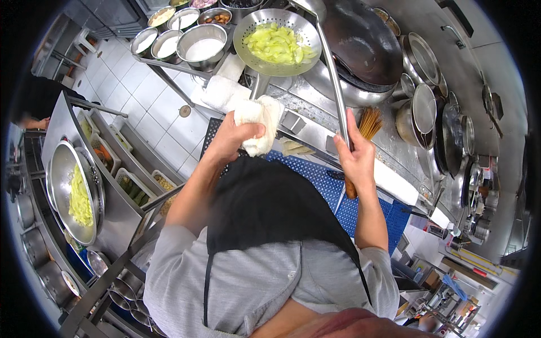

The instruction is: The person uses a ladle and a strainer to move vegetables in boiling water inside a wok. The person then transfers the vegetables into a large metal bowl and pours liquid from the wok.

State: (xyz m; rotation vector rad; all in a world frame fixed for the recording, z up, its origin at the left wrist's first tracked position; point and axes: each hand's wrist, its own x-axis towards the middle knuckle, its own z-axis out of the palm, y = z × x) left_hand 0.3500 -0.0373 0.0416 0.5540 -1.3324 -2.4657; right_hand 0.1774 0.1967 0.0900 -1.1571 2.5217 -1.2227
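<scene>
My left hand (231, 141) grips a folded white cloth (260, 120) wrapped around the handle of a perforated metal strainer (249, 57). Sliced pale-green vegetable pieces (281, 44) lie in the strainer's bowl. In my right hand (357, 158) is the long steel handle of a ladle (334, 80), whose wooden end (350, 188) sticks out below my palm. The ladle's bowl (310, 9) is at the top edge, partly cut off, just right of the strainer. A dark wok (363, 42) tilts to the right of the ladle.
Steel bowls of white seasonings (206, 50) stand at the upper left. A bamboo brush (370, 122) lies by my right hand. Sieves and pots (424, 110) line the right wall. At left, a large bowl (63, 181) holds more green slices; a person's hand (42, 124) shows beyond.
</scene>
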